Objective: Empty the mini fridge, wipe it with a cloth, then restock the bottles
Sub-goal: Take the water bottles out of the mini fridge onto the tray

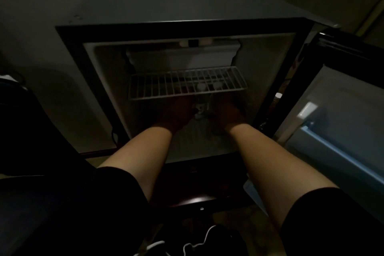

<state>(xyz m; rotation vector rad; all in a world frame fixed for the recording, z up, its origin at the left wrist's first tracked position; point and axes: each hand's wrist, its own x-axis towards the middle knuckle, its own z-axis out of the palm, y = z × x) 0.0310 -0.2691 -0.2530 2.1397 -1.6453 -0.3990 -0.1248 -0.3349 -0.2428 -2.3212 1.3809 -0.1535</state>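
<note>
Both bare forearms reached into the lower compartment of the small dark-framed mini fridge (270,27); the left hand (176,113) and the right hand (225,113) lay side by side in deep shadow just under the front edge of the white wire shelf (187,84); between the two hands, touching or nearly touching both, stood pale-capped clear plastic bottles (200,108), of which only the whitish caps and a little of the necks caught any light; two more pale round caps showed through the wire bars further back. Whether either hand was clasped round a bottle or merely resting against it could not be told, for the fingers were lost in the dark.

The shelf was a grid of thin white-coated rods, flat, with a raised front rail; above it sat a boxy white plastic freezer compartment (182,56) with smooth, rounded edges; the inner walls were plain matt white. The fridge top was smooth grey with a row of small vent slots along its rear edge. The open door (340,97) hung to the right, its inner liner pale and smooth with a light blue door rack (332,151) low down. Black sleeves (116,185) covered the upper arms; a thin white cable (199,239) curled on the floor below.
</note>
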